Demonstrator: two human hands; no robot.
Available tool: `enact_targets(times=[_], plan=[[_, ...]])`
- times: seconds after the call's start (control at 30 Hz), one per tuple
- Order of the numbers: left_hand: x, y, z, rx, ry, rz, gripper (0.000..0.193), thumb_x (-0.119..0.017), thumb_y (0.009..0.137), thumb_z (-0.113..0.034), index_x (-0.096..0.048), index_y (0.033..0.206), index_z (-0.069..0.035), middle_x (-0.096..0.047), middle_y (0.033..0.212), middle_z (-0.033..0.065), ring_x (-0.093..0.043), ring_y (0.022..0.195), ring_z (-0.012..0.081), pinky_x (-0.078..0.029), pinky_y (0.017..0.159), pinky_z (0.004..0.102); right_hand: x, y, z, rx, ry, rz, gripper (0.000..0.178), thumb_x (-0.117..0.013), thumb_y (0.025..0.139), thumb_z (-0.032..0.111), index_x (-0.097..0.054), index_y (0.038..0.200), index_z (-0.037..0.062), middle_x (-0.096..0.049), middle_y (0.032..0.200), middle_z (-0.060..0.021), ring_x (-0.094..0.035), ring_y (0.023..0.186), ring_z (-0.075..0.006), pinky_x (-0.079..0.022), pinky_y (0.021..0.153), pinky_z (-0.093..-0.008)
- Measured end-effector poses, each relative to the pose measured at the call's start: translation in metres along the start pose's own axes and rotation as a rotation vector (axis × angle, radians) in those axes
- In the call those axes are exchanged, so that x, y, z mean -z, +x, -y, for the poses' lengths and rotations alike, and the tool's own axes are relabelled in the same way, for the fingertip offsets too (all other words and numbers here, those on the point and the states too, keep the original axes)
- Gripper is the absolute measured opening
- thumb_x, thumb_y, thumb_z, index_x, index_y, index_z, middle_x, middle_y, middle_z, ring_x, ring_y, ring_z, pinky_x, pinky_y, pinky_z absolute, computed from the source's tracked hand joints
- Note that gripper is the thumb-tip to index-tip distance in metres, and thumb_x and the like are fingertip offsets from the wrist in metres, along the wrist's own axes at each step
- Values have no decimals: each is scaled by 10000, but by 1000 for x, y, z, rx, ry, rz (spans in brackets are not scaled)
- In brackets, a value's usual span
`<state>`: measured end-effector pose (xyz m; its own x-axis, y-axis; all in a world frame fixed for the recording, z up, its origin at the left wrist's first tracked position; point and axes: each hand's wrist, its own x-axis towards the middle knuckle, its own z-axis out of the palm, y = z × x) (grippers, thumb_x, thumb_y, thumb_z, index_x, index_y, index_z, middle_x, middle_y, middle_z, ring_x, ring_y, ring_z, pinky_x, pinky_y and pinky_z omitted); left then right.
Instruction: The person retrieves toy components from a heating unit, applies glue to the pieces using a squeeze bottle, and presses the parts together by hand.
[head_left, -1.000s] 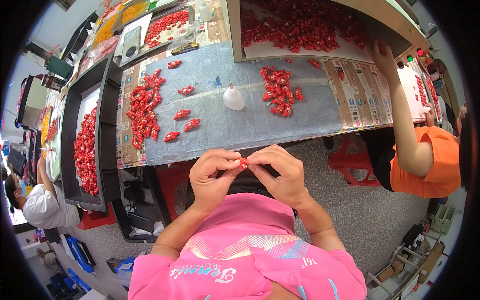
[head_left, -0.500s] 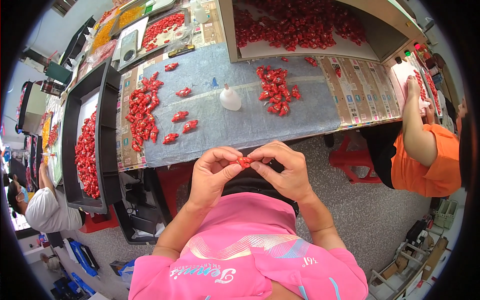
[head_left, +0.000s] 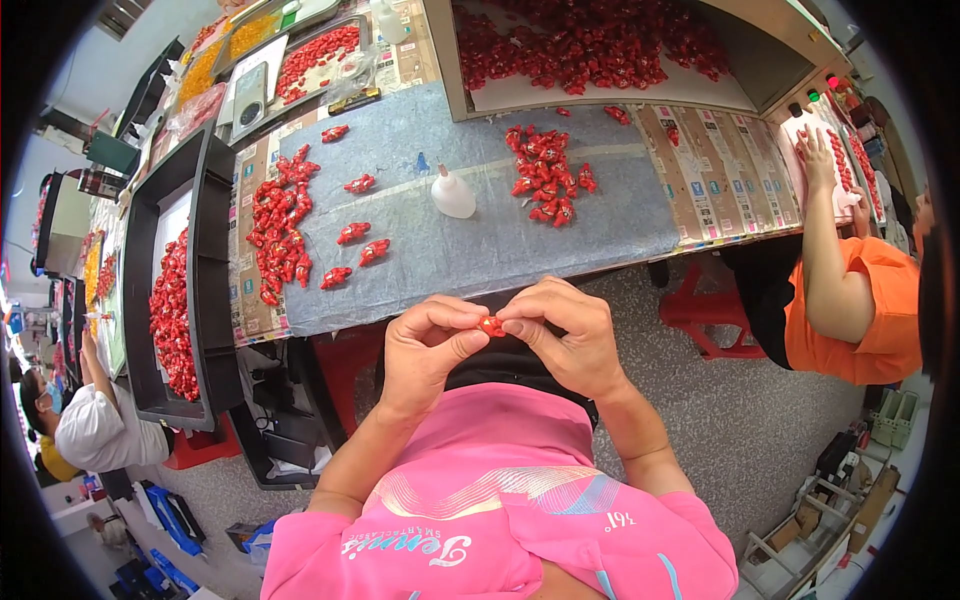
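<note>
Both forearms rise from the lower edge and converge in front of the chest. The left hand [head_left: 425,345] and right hand [head_left: 565,335] meet fingertip to fingertip, thumbs and forefingers pinched together, remaining fingers curled, knuckles facing up, wrists slightly bent inward.

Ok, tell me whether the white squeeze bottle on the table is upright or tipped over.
Upright. The white squeeze bottle stands on its wide base on the grey table cover, nozzle pointing up, apart from the red wrapped pieces.

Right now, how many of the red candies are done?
Done, it seems: a row of red pieces lies at the table's left. In hand: the left hand and right hand pinch one red piece between them. Left: a loose pile and the full bin behind.
</note>
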<state>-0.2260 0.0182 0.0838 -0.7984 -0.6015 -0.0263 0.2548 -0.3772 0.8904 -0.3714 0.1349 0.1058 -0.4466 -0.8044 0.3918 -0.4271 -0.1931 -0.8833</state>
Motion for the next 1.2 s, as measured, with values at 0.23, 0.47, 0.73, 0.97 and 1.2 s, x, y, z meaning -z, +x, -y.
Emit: enact_targets(times=[0.23,0.47,0.73,0.97,1.2], plan=[[2,0,2,-43,88,-10,187,-680,738,121,-668,871,-9,-643,967,124,-633,886,180,-536,816,290,-3,3,3,14,-30,-24,101,-704,729,-14,-650,811,14,-653,759,-75,-588,660,-214,-464,603,-305],[0,-1,1,128,-170,-35,188,-656,754,132,-663,882,-5,-641,970,125,-637,883,188,-546,811,299,-4,3,2,37,-38,-12,110,-702,715,-26,-646,802,12,-650,750,-75,-580,654,-219,-462,597,-304],[0,-1,1,149,-196,-28,187,-657,754,127,-658,883,-9,-638,974,121,-635,882,184,-544,811,296,-4,3,2,51,-46,-1,111,-701,717,-26,-649,808,11,-650,751,-74,-577,655,-215,-461,593,-300],[1,0,1,79,-113,-36,178,-672,751,111,-656,878,-14,-639,974,116,-628,891,172,-530,812,285,-4,3,1,60,-37,-1,118,-704,724,-15,-657,828,16,-653,763,-74,-584,668,-215,-463,618,-302],[1,0,0,92,-121,-53,177,-678,748,107,-655,876,-13,-641,981,113,-624,894,166,-525,816,281,-5,4,1,55,-52,7,114,-703,728,-11,-657,829,18,-655,777,-70,-590,682,-218,-465,625,-303]])
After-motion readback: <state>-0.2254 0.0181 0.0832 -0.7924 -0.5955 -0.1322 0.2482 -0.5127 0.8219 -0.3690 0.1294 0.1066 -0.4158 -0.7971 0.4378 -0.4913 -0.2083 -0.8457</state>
